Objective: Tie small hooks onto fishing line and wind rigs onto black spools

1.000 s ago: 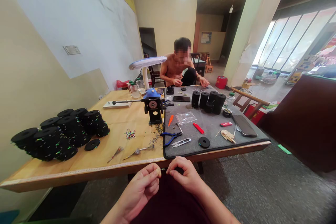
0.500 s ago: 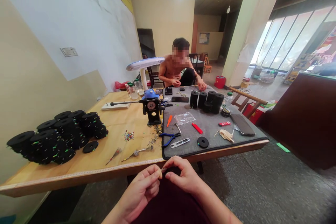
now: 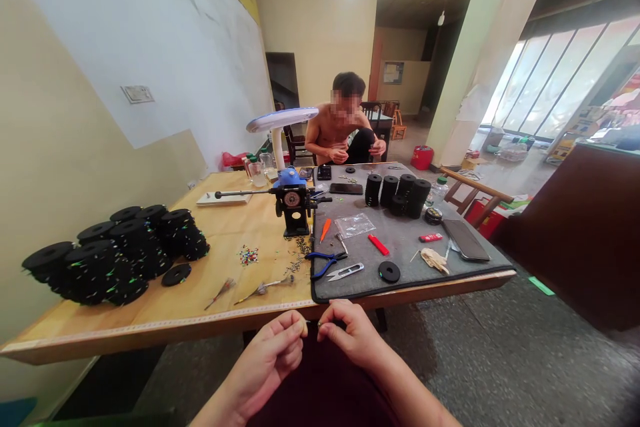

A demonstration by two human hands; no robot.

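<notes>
Just in front of the near edge of a long pale-wood table [image 3: 213, 217], a bare left hand [image 3: 277, 347] with thumb and forefinger pressed narrowly together. Close beside, with a small gap between the fingertips, a bare right hand [image 3: 350, 337], thumb and bent forefinger closed on a tiny, dark, faintly glinting piece [image 3: 319, 324]. Too small to make out in detail; cannot tell whether also caught in the left pinch. Below both, dark maroon clothing [image 3: 320, 383] over the lap. Nearest on the dark-edged grey cloth mat [image 3: 350, 288], silver metal thread snips [image 3: 346, 271], blue-handled pliers [image 3: 327, 257] and a flat black foam ring [image 3: 395, 276]; farther back, a slim red stick-shaped object [image 3: 379, 245], a clear plastic bag [image 3: 355, 225] and upright stacks of black foam rings [image 3: 417, 199]. Left of the mat, on bare wood, a small heap of multicoloured beads [image 3: 249, 255], thin wiry bundles [image 3: 263, 289] and a black metal winder with a round dial [image 3: 294, 203]. At far left, taller black foam columns [image 3: 135, 247] with bright specks. Across the table, a seated person [image 3: 327, 127], both hands close to the body.
</notes>
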